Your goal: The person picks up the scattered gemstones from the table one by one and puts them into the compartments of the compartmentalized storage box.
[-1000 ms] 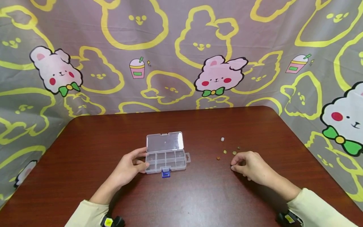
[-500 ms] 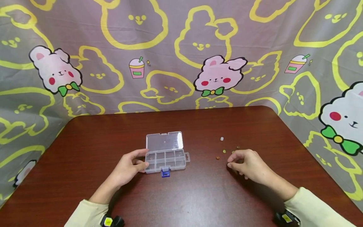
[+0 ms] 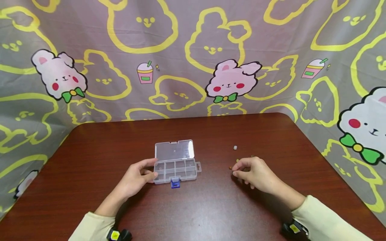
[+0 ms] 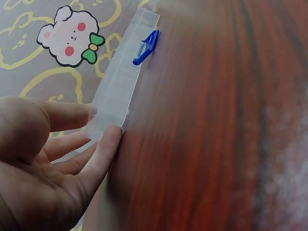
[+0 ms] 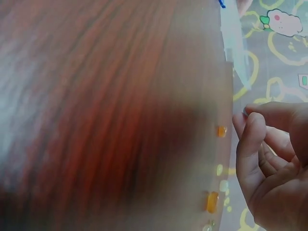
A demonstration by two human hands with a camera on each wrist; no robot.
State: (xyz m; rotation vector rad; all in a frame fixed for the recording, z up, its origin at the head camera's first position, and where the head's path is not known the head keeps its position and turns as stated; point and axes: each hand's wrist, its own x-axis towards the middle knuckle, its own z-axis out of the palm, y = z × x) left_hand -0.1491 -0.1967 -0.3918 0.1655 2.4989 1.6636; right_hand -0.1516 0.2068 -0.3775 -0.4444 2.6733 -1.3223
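A clear plastic compartment box (image 3: 170,165) stands on the table with its lid (image 3: 174,150) raised at the back and a blue latch (image 3: 175,183) hanging at the front. My left hand (image 3: 135,179) grips its left end, thumb in front and fingers behind. Over the table to the right, my right hand (image 3: 256,174) pinches a tiny dark bead (image 5: 245,111) between thumb and forefinger, mostly covered by the fingertips. An orange bead (image 3: 230,167) and a yellow-green bead (image 3: 237,160) lie close by its fingertips; other small beads are partly hidden behind the hand.
A white bead (image 3: 235,147) lies farther back on the brown table (image 3: 120,144). From the box's right side juts a hanging tab (image 3: 198,167). A patterned cloth (image 3: 181,67) hangs behind the table and along its sides.
My right hand has moved left toward the box with the dark bead, passing in front of the loose beads. The left hand and the box stay where they were.
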